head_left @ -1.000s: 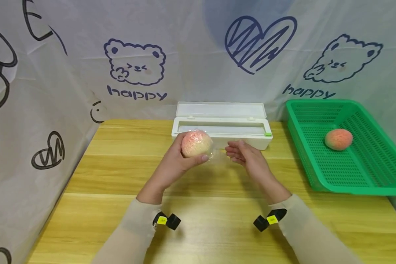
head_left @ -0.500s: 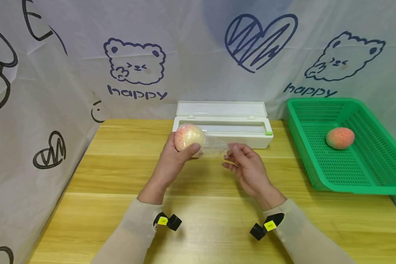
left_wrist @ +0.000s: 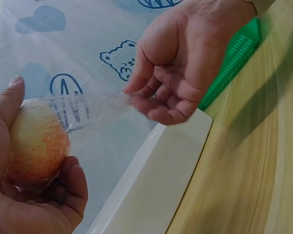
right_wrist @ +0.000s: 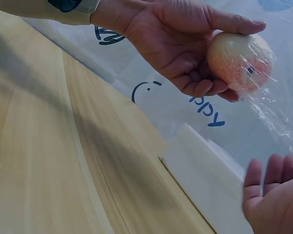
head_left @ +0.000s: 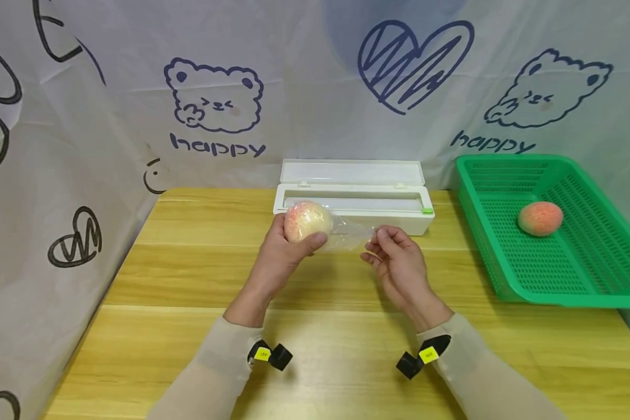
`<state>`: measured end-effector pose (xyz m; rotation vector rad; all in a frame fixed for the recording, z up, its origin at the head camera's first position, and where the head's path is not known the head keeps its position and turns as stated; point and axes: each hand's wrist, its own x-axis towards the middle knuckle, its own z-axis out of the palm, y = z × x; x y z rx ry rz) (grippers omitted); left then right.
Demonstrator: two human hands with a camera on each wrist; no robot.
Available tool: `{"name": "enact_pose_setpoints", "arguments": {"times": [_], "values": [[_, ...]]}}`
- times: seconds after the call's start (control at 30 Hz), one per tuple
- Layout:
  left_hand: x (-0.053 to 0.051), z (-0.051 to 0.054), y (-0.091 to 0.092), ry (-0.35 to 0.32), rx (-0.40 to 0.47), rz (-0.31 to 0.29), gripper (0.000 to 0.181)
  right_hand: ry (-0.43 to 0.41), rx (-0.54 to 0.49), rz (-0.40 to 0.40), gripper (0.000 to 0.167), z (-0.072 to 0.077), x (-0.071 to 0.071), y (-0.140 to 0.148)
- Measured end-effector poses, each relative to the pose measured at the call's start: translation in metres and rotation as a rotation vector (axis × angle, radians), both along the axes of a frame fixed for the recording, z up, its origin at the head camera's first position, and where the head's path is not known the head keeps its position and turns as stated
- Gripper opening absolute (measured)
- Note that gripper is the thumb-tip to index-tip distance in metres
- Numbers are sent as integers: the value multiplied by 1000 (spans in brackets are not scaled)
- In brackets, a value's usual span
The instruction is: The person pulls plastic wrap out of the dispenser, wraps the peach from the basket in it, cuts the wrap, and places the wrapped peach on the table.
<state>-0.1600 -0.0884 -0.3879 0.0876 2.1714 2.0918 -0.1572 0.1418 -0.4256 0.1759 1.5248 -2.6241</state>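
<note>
A peach (head_left: pixel 308 221), pale yellow with a pink-red blush, is covered in clear plastic wrap. My left hand (head_left: pixel 277 256) grips it above the table, thumb on the near side and fingers curled behind. From the peach a loose tail of cling film (head_left: pixel 349 233) stretches to the right. My right hand (head_left: pixel 401 265) pinches the end of that film between thumb and forefinger. In the left wrist view the film (left_wrist: pixel 97 109) is drawn taut and twisted between both hands. The right wrist view shows the wrapped peach (right_wrist: pixel 237 61) resting in the left palm.
Behind the hands stands a white cling film dispenser (head_left: pixel 399 224) with its lid raised and a roll inside. A green basket (head_left: pixel 504 286) at the right holds another peach (head_left: pixel 541 219). A drawn-on cloth (head_left: pixel 315 87) hangs behind the wooden table (head_left: pixel 189 280).
My right hand has gone from loose and apart to pinching the film's end, pulling it slightly rightward. The left hand has shifted and turned the peach a little while holding it.
</note>
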Motion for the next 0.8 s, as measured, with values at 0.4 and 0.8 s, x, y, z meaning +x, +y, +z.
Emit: {"name": "enact_pose_setpoints", "arguments": {"times": [0.4,0.8], "values": [[3,-7,2,-40,131,-68,70,130,12,-90,18,9,6,-9],[7,-13,7,-93,77,-40,58,170,66,-229,20,14,6,-4]]}}
